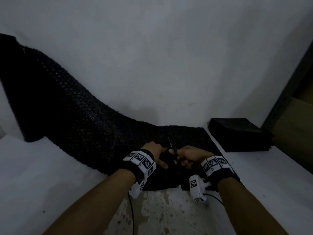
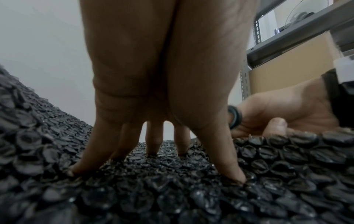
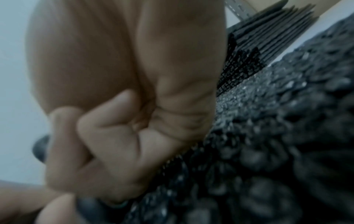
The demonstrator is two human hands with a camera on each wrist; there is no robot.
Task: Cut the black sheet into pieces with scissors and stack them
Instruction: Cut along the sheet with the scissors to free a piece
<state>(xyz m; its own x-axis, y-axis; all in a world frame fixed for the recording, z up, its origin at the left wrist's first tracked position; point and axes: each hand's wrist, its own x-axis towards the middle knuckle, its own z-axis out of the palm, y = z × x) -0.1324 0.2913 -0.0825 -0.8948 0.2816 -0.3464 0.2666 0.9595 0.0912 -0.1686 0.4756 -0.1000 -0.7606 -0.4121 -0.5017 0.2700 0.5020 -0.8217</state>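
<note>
While the head view looks down from above, the black sheet (image 1: pixel 71 106) runs from the upper left of the frame down to the lower middle, where both hands meet on it. It lies on the white table (image 1: pixel 50 167), and its far end climbs up at the left. The left hand (image 1: pixel 156 154) presses flat on the sheet just left of the scissors (image 1: pixel 172 150). I think it does this so the bumpy sheet stays still and tight for the cut. The right hand (image 1: pixel 189 157) has its fingers curled into the scissor handles, and the blades point away, up the frame. At the right middle sits a stack (image 1: pixel 240 134) of black pieces, near the sheet, likely so each new piece has a short way to go. The wrist bands carry black-and-white square code marks, with no words I can read.

From the left wrist view, the fingers (image 2: pixel 228 159) are spread and straight, with their tips pushed down into the bubbles. The right hand with a dark handle ring shows at the middle right. A metal shelf (image 2: pixel 287 50) with a brown box stands at the upper right. No writing shows.

From the right wrist view, the picture is blurry. The fingers (image 3: pixel 107 136) are curled tight, and a dark handle peeks out at the lower left. The stack shows at the upper right.
</note>
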